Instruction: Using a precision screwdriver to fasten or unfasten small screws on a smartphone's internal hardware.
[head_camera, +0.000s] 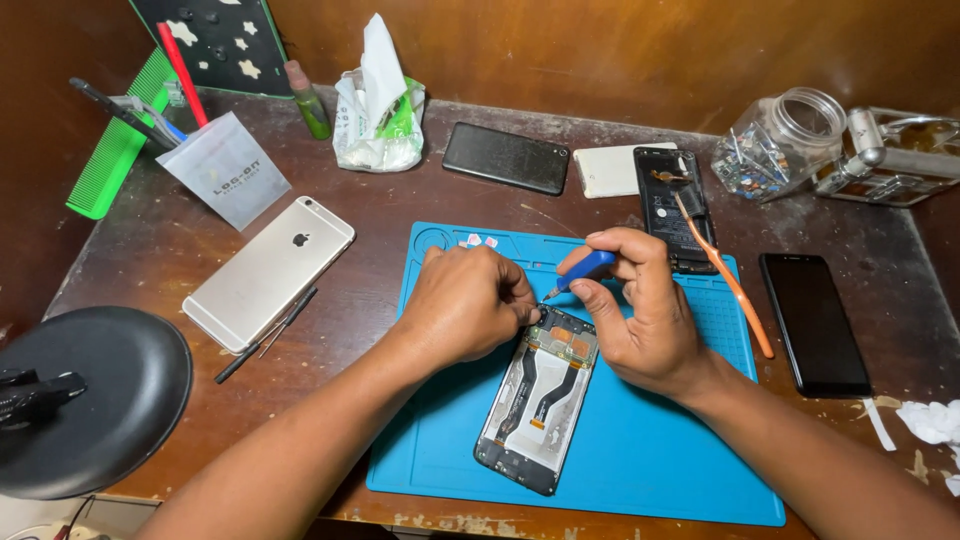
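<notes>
One opened phone (537, 405) lies on one blue mat (650, 450); left hand (465, 305) fingers curled on its top, right hand (640, 310) pinching one blue screwdriver (580, 272), perhaps touching it.

Opened phone (537, 405) lying on mat (640, 450), mat lying on table (380, 210). Jar (780, 145) standing behind mat at right. Tweezers (265, 335) lying left of mat. Lamp (95, 400) sitting at far left. Tissue bag (378, 110) standing at back.

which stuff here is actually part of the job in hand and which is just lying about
In use: opened phone, blue screwdriver in right hand, left hand steadying, blue mat.

Lying about: silver phone, black phones, orange toothbrush, glass jar, green comb.
</notes>
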